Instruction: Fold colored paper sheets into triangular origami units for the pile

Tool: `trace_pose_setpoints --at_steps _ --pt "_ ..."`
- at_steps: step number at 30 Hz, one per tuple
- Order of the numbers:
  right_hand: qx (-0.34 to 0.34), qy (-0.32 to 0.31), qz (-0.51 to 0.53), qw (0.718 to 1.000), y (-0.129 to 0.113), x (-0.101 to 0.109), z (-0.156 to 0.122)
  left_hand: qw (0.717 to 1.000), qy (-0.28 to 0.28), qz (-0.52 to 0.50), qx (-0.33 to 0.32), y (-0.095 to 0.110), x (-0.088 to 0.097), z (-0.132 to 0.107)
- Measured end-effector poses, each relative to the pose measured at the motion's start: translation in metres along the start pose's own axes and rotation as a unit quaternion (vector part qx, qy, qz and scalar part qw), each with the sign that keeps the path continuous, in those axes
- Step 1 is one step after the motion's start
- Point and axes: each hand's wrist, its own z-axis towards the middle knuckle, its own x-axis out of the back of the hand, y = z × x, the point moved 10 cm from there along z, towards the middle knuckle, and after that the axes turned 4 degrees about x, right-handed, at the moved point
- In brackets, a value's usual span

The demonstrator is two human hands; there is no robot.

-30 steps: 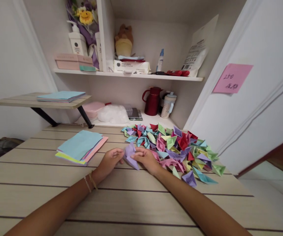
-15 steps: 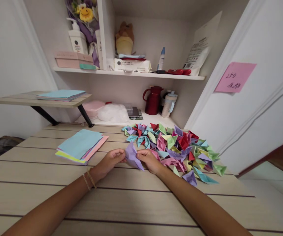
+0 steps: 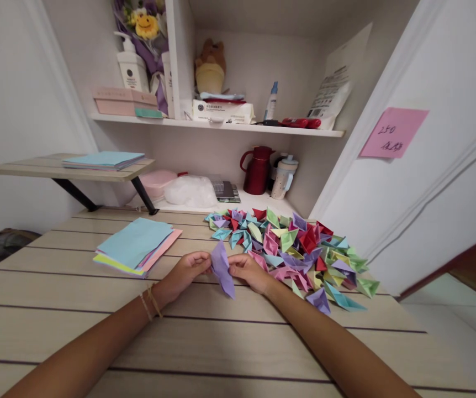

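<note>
A partly folded piece of purple paper [image 3: 222,269] is held between my two hands, just above the slatted table. My left hand [image 3: 191,270] pinches its left edge, with a thin bracelet round the wrist. On the opposite edge, my right hand [image 3: 249,271] grips it between thumb and fingers. The paper stands tilted, its lower tip pointing down toward me. Close to the right hand lies a wide heap of folded paper boats [image 3: 290,249] in several colours. Left of my hands is a stack of coloured paper sheets [image 3: 136,243], light blue on top.
A small raised stand [image 3: 35,166] at the left carries more blue paper [image 3: 103,160]. Behind the table, shelves hold a red jug [image 3: 258,171], a cup [image 3: 284,178] and a bag of white stuff [image 3: 190,191]. A pink note [image 3: 394,132] sticks to the right wall.
The purple paper has turned between my fingers, so its lower tip now hangs lower and a little further left. Both hands stay nearly in place, still gripping it.
</note>
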Motion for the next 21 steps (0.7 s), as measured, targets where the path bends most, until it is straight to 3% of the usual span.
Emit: trace_pose_setpoints --at_steps 6,9,12,17,21 --pt "0.010 0.025 -0.006 1.000 0.002 0.006 0.001 1.000 0.002 -0.001 -0.012 0.001 0.002 0.001" --pt "0.033 0.082 -0.013 0.996 0.000 0.017 0.002 1.000 0.015 -0.011 -0.014 0.000 0.005 0.002" --pt "0.044 0.126 -0.031 0.991 -0.002 0.023 0.002 0.999 0.040 -0.028 -0.012 -0.003 0.010 0.003" --pt "0.034 0.118 -0.102 0.987 -0.001 0.017 0.002 0.994 0.099 -0.033 -0.014 -0.002 0.019 0.000" --pt "0.070 0.172 -0.144 0.972 -0.007 0.028 -0.003 0.993 0.110 -0.052 0.000 -0.002 0.018 -0.003"
